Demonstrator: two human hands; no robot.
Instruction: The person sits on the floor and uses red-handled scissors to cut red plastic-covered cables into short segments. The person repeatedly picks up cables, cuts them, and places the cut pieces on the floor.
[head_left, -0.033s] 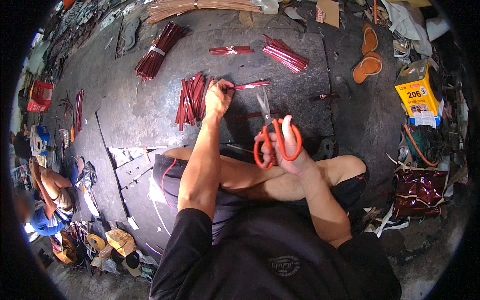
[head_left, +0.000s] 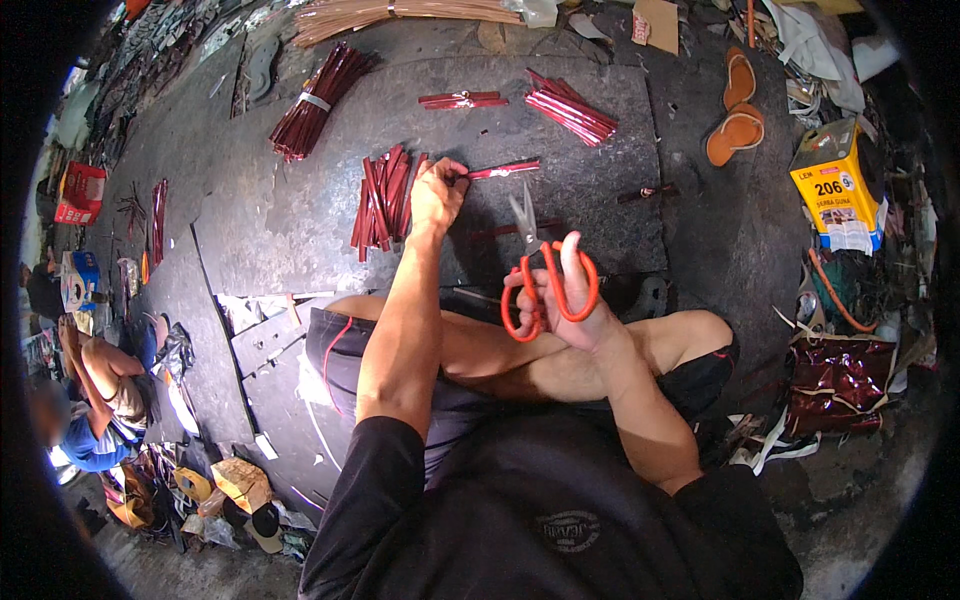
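Note:
Between its fingertips, my left hand [head_left: 438, 200] pinches one end of a shiny dark-red strip [head_left: 505, 171], which points right, low over the dark board. Orange-handled scissors [head_left: 550, 282] rest in my right hand [head_left: 585, 320], its fingers in and around the loops and the thumb raised. The blades stand apart and point away from me, their tips just below the strip's free end and not visibly on it. Beside my left hand, several loose red strips [head_left: 378, 205] lie in a pile, partly covered by the hand.
A banded bundle of red strips [head_left: 320, 100] lies at the far left. Further right are a short red strip piece [head_left: 463, 100] and another stack of strips [head_left: 570, 112]. Orange sandal soles [head_left: 737, 135] and a yellow box [head_left: 835, 190] stand right. A person [head_left: 95, 400] sits at left.
The scissors have tilted slightly left in my right hand, and their blades look a little wider apart. My left hand and the strip have stayed in place.

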